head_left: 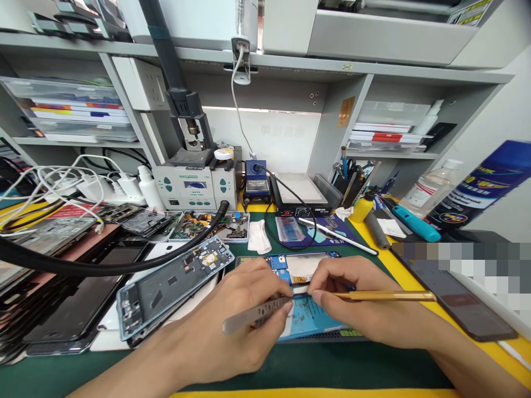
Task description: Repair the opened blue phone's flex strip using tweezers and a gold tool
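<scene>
At left, a black hose arches over the bench. A blue-edged phone frame rests on other parts beside the left forearm; a sideways sweep of that arm could dislodge it.

The left hand is closed on steel tweezers. Should the metal tips slip, they could, in my judgement, scratch the blue circuit board or tear the orange-brown flex cable.

The right hand pinches a slender gold-coloured tool; its working tip is hidden, so contact cannot be confirmed. Excess pressure there could crack a connector or pierce the blue lower section. The tool's long rear end projects rightward and could catch on something if the hand turns.

Position: the opened phone lies on the bench between the hands, its middle directly at the fingertips, partly covered by both.
</scene>
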A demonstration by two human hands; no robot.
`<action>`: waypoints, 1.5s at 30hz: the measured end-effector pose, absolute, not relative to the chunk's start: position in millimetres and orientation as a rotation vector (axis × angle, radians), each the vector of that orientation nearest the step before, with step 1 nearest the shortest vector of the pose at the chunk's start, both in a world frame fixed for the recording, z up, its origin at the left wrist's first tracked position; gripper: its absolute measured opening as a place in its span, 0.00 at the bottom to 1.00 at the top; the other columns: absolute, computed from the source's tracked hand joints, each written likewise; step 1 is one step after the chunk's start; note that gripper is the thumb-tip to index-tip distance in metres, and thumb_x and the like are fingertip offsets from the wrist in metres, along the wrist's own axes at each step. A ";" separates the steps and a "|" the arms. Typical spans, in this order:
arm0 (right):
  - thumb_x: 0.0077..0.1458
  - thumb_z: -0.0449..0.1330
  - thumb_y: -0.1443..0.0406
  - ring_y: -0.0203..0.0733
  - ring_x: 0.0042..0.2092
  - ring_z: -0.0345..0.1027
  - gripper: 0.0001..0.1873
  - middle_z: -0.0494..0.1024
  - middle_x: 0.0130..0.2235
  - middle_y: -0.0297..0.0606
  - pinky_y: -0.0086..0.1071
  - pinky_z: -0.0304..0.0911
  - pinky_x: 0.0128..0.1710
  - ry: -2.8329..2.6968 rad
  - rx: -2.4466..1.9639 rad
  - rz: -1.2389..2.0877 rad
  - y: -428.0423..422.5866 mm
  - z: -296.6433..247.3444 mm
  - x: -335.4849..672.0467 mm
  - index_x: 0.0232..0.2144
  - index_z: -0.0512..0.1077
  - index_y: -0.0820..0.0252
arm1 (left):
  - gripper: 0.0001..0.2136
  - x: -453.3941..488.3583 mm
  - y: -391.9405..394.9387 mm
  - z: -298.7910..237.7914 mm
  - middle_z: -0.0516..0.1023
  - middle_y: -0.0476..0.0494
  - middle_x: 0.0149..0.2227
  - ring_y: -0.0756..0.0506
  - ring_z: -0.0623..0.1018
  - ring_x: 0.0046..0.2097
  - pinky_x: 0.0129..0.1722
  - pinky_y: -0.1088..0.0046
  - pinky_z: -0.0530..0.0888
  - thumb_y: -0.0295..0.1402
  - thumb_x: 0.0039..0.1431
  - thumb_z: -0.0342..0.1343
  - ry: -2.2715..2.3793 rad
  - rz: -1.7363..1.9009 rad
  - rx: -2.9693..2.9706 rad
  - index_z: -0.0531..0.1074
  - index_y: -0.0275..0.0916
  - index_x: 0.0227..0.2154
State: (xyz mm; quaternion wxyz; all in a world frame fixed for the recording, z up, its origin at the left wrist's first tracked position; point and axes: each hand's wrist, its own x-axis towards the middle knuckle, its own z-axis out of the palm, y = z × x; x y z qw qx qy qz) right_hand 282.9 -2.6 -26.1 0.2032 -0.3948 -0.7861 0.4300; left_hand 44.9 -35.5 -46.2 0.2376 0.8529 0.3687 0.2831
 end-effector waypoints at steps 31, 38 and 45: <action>0.62 0.59 0.67 0.34 0.27 0.61 0.07 0.71 0.27 0.30 0.26 0.56 0.25 -2.222 -1.099 1.183 -2.5 -25.9 282.6 0.31 0.74 0.60 | 0.05 43.3 -35.7 -46.5 0.75 0.47 0.35 0.45 0.72 0.39 0.42 0.67 0.68 0.26 0.67 0.53 0.968 0.808 2.349 0.73 0.38 0.41; 0.62 0.60 0.67 0.34 0.27 0.61 0.06 0.71 0.27 0.30 0.26 0.56 0.25 -2.215 -1.096 1.184 -1.9 -27.3 282.3 0.31 0.74 0.60 | 0.05 42.6 -36.3 -45.9 0.74 0.46 0.35 0.45 0.71 0.39 0.41 0.66 0.67 0.26 0.67 0.52 0.957 0.799 2.347 0.74 0.38 0.41; 0.61 0.60 0.68 0.33 0.27 0.61 0.06 0.71 0.27 0.29 0.26 0.56 0.25 -2.213 -1.099 1.182 -4.1 -26.6 283.4 0.31 0.74 0.59 | 0.05 42.5 -36.8 -47.3 0.74 0.46 0.35 0.45 0.71 0.39 0.41 0.66 0.67 0.27 0.68 0.53 0.948 0.797 2.344 0.73 0.38 0.41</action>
